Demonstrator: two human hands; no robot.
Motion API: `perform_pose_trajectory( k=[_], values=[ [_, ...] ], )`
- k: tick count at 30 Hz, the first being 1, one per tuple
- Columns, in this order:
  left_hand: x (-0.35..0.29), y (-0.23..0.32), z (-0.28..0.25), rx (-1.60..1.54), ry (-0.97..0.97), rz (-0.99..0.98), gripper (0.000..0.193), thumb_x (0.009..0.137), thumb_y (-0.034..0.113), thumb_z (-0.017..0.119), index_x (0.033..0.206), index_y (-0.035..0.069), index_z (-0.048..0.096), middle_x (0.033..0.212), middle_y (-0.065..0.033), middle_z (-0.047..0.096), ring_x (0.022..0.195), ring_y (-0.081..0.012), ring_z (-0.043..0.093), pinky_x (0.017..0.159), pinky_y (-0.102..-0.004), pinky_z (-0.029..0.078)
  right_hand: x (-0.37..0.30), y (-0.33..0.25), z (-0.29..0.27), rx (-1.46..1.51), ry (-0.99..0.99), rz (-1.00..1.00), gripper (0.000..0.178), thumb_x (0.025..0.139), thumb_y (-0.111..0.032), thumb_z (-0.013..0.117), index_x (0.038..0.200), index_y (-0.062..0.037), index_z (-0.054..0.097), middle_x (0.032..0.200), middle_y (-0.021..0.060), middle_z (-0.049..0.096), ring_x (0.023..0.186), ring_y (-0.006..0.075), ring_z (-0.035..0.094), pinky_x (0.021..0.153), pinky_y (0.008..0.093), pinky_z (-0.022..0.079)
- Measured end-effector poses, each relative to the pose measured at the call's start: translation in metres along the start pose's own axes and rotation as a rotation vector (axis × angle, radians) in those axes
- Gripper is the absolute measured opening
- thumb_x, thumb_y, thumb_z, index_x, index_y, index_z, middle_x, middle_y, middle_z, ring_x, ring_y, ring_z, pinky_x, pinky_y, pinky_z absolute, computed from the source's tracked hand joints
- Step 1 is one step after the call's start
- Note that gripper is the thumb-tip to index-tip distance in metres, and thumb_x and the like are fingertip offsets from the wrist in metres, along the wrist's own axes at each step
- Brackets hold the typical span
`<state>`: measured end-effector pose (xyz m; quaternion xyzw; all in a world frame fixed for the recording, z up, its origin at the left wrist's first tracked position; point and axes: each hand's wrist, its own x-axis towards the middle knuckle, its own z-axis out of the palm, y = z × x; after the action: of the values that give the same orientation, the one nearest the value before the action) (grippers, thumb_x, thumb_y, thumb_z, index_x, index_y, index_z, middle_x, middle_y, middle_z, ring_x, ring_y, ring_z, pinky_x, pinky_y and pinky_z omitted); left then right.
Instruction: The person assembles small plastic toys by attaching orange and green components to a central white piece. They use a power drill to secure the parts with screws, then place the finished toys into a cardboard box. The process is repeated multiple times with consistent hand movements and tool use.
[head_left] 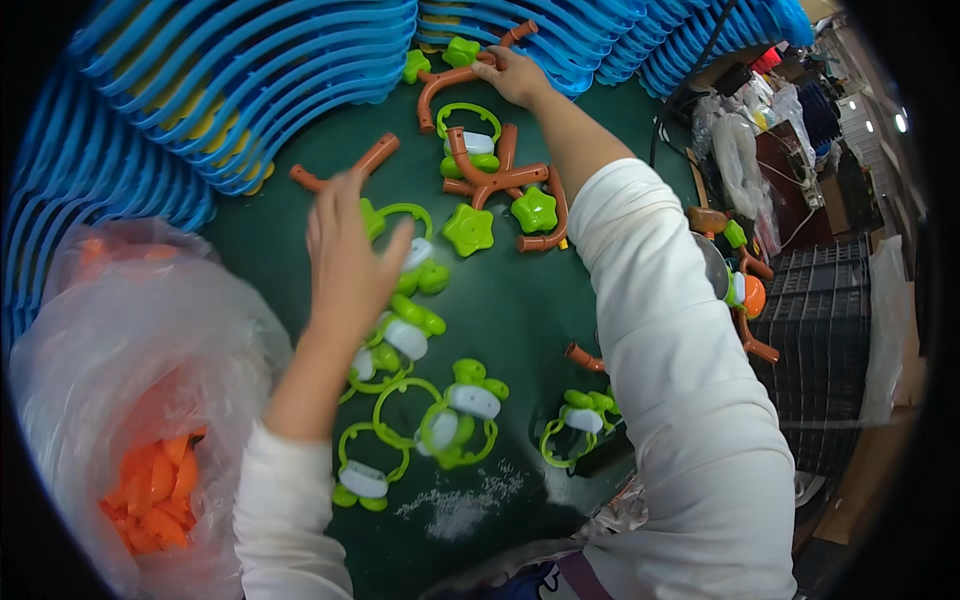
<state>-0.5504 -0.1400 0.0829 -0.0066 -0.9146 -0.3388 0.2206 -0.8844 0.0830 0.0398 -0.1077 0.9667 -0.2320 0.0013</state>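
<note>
At the far side of the table my right hand (515,78) has its fingers closed around a curved brown plastic branch (438,90). Green star-shaped pieces (461,51) lie close to that branch. My left hand (348,245), slightly blurred, reaches over the left middle with thumb and fingers apart. Just beyond its fingertips is a forked brown branch (372,158), partly covered by the hand. Between the hands lie a many-armed brown branch (490,180), more green stars (468,230) and a green ring with a white block (470,143).
Several green rings with white blocks (440,430) are scattered on the dark green table (530,330). Stacked blue plastic frames (270,60) line the far and left sides. A clear bag of orange pieces (155,485) stands at left. Black crates (815,340) are at right.
</note>
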Motion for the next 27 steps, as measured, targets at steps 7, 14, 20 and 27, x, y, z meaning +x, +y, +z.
perform_pose_trajectory(
  k=[7,14,20,27],
  values=[
    [0.058,-0.069,0.056,0.543,-0.357,-0.322,0.068,0.087,0.045,0.071,0.144,0.015,0.05,0.144,-0.0132,0.048,0.138,-0.0361,0.041,0.112,-0.064,0.029,-0.01,-0.044,0.021,-0.511,-0.042,-0.055,0.057,0.091,-0.069,0.054,0.137,-0.0348,0.064,0.151,0.013,0.04,0.139,0.0368,0.038,0.113,0.0578,0.029],
    [-0.018,-0.06,0.021,0.367,-0.342,-0.255,0.048,0.084,0.025,0.073,0.128,0.011,0.061,0.118,-0.0124,0.057,0.117,-0.0344,0.053,0.093,-0.052,0.047,-0.062,-0.02,0.032,-0.553,-0.129,-0.56,0.043,0.095,-0.056,0.057,0.105,-0.0176,0.076,0.121,0.0157,0.055,0.117,0.0354,0.052,0.098,0.0579,0.04],
    [-0.096,-0.001,-0.035,0.353,-0.359,-0.112,0.039,0.084,0.011,0.067,0.122,0.006,0.06,0.11,-0.0156,0.057,0.108,-0.0365,0.056,0.087,-0.045,0.052,-0.15,-0.027,0.054,-0.142,-0.515,-0.756,0.046,0.088,-0.054,0.068,0.105,-0.0119,0.074,0.117,0.0182,0.059,0.114,0.0377,0.051,0.097,0.0462,0.047],
    [-0.206,0.045,-0.11,0.335,-0.595,-0.222,0.044,0.082,0.009,0.071,0.124,0.005,0.059,0.111,-0.0158,0.057,0.107,-0.0365,0.058,0.085,-0.0451,0.053,-0.315,-0.116,0.052,0.19,-0.975,-0.866,0.048,0.094,-0.05,0.062,0.123,-0.0116,0.066,0.138,0.0257,0.047,0.129,0.0414,0.046,0.109,0.048,0.038]
  ],
)
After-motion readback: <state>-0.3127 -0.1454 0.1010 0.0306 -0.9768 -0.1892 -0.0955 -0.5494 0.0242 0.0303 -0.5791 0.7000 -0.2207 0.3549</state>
